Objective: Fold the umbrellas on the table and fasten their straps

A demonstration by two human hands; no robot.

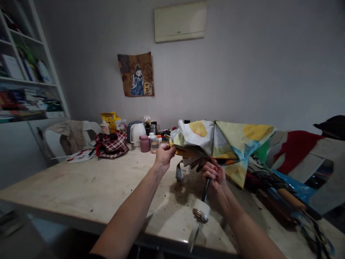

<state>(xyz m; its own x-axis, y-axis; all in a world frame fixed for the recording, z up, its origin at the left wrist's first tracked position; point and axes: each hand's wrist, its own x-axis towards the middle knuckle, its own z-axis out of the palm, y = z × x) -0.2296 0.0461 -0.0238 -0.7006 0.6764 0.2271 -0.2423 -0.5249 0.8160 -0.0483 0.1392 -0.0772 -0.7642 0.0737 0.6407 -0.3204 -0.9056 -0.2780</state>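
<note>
A partly folded umbrella (229, 138) with yellow, white and blue fabric is held above the table, its canopy pointing away and its white handle (201, 210) hanging toward the near edge. My left hand (164, 155) pinches the canopy's left edge. Around the dark shaft just under the canopy, the fingers of my right hand (214, 174) are closed. A grey strap (179, 170) dangles from the fabric between my hands. The folds hide part of the umbrella's ribs.
Folded umbrellas with a wooden handle (291, 199) lie on the table's right side. A kettle (137, 133), a pink cup (145, 144), small bottles and a plaid bag (112, 145) stand at the back left. Chairs are beyond both sides of the table (107, 187).
</note>
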